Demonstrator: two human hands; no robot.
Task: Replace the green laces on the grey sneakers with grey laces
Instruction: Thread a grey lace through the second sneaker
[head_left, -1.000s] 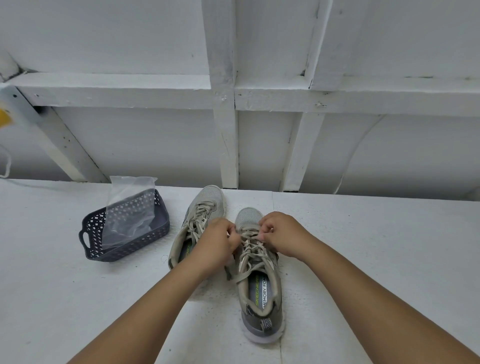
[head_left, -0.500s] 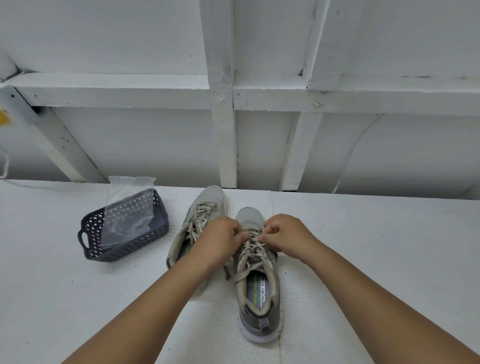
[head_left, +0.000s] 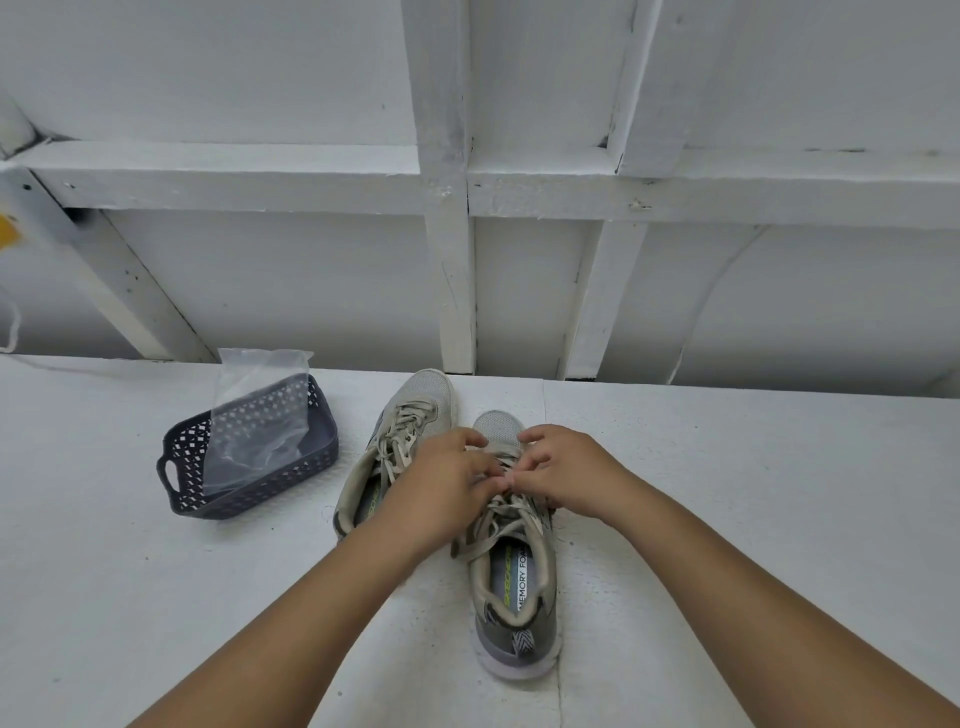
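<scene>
Two grey sneakers stand side by side on the white table, toes pointing away from me. The right sneaker (head_left: 514, 587) lies nearest, with pale grey laces (head_left: 506, 519) crossed over its tongue. The left sneaker (head_left: 415, 410) stands further back, laced in the same pale colour. My left hand (head_left: 441, 483) and my right hand (head_left: 566, 473) meet over the upper eyelets of the right sneaker, fingertips pinching the lace there. The pinch point itself is partly hidden by my fingers. No green lace shows.
A dark blue perforated basket (head_left: 182, 467) stands to the left of the shoes with a clear plastic bag (head_left: 254, 421) propped in it. A white wooden wall frame (head_left: 452, 291) rises right behind the table's far edge.
Both hands have slid slightly toward me along the right sneaker's lacing, and their fingers have loosened from tight fists into a fingertip pinch. The shoes have not moved.
</scene>
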